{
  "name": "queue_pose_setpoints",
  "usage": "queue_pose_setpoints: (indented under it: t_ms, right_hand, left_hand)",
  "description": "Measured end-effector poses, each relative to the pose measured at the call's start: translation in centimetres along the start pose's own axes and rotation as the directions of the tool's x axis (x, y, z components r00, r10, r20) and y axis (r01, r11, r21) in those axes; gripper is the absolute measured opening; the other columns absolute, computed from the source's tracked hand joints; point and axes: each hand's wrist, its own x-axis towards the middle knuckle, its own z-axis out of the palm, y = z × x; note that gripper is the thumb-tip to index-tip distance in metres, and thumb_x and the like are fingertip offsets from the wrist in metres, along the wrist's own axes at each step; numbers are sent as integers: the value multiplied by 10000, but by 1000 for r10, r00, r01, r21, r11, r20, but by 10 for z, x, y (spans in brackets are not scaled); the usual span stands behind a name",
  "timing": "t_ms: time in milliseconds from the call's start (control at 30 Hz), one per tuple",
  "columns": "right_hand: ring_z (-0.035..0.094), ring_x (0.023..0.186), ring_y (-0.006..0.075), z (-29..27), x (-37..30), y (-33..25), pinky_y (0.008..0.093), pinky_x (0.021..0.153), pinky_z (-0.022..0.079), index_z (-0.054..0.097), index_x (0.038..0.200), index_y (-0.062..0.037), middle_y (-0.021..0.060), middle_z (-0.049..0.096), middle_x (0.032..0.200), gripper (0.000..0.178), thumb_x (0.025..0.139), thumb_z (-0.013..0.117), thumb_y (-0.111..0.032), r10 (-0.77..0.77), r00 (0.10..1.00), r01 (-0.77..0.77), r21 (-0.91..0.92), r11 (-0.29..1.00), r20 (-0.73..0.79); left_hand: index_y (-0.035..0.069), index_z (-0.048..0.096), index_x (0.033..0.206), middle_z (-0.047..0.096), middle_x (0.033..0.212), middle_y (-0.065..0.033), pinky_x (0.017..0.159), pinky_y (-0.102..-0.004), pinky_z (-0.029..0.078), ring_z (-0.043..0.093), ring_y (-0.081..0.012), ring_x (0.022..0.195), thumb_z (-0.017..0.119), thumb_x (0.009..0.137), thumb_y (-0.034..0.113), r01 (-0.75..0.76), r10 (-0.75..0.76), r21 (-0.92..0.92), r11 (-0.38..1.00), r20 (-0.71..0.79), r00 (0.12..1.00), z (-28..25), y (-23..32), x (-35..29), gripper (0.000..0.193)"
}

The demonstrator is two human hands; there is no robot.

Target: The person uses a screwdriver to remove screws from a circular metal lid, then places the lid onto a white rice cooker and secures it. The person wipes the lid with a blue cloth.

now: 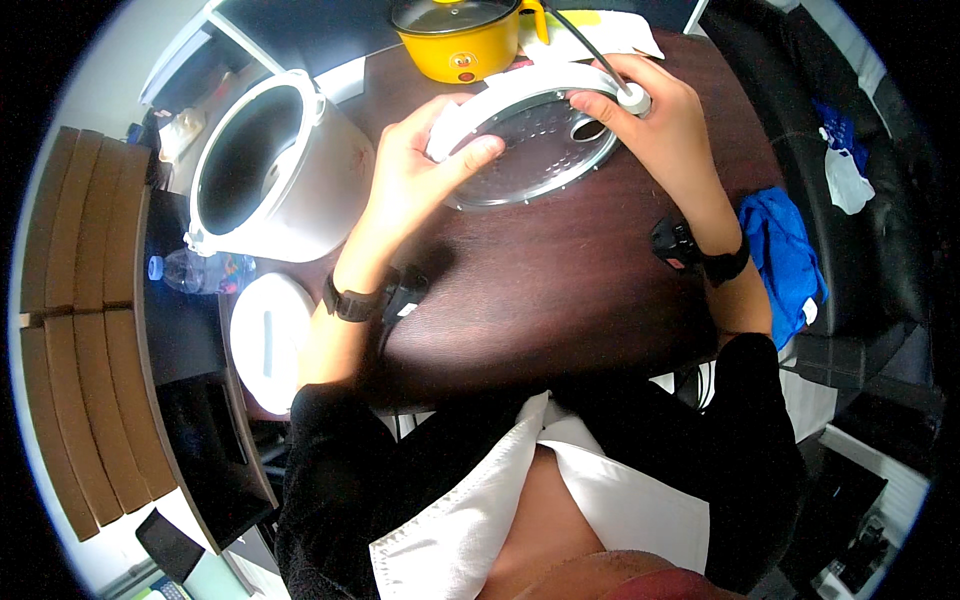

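Note:
Both of my hands hold a round lid point(505, 165) tilted above the table, with a white rim, a see-through gasket and a dimpled dark inner face. A small round hole sits near its right side. My left hand point(425, 160) grips the left rim, thumb over the inner face. My right hand point(655, 115) grips the right rim, its thumb near the hole. A white round end piece point(633, 98) on a thin dark cord or rod lies against my right hand; where the cord leads is cut off. Left of my left hand stands a white cooker body point(335, 185), its dark inside showing.
A yellow pot point(460, 55) with a glass lid stands at the back. On the left are a white oval lid-like piece point(270, 345) and a plastic bottle point(205, 272). Blue cloth point(783, 255) lies at the right table edge. The dark wooden table point(560, 290) spreads below my hands.

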Motion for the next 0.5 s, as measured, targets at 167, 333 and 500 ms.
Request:
queue_pose_setpoints:
  t_ms: [167,333,500]
  right_hand:
    - [667,701,226,-1,-1,-9,303,637,508,681,891,-57,89,677,796,378,703,802,-361,83,996,-84,16,996,36]
    - [663,732,208,0,1,-3,294,658,505,669,920,-45,94,673,824,349,725,794,-305,-28,999,26,37,999,33]
    - [643,782,189,-1,6,-5,289,697,494,648,920,-32,87,661,828,294,741,784,-220,-95,995,97,70,993,-37]
  left_hand:
    - [10,617,1101,647,945,1,794,-225,461,573,-60,869,742,806,113,48,-48,-50,998,8,999,0,-1,1,336]
    - [17,634,1074,657,924,-14,775,-232,467,588,-77,842,749,799,128,81,-75,-91,993,69,995,-7,-6,2,318]
    - [6,672,975,669,858,-31,741,-237,472,604,-93,804,750,800,151,263,-252,-104,959,106,962,-19,-24,-8,240]
